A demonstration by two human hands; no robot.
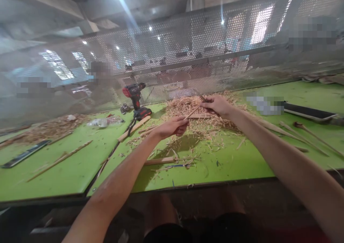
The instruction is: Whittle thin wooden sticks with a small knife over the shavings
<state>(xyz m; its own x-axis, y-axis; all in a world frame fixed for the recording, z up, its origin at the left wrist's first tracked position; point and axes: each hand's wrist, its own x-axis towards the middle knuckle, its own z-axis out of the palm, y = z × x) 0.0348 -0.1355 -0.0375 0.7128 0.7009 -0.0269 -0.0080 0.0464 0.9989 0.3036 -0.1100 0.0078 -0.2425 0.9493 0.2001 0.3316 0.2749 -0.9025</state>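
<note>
My left hand point(176, 126) is closed around one end of a thin wooden stick point(192, 112), which slants up and away to the right. At the stick's far end, my right hand point(215, 105) pinches a slim, knife-like tool point(200, 95) whose tip points up and to the left. The fingers partly hide the tool, so its exact kind is unclear. Both hands are over a heap of pale wood shavings point(185, 105). A flat wooden strip point(200, 116) lies on the shavings just behind the stick.
A red-and-black cordless drill point(135, 100) stands on the green tabletop point(228, 160), beside a plastic bottle point(104, 121). A wood piece point(159, 161) lies near the front edge. Long carved sticks point(319, 139) and a dark tray-like object point(309, 110) are on the right. Behind rises a perforated screen point(172, 57).
</note>
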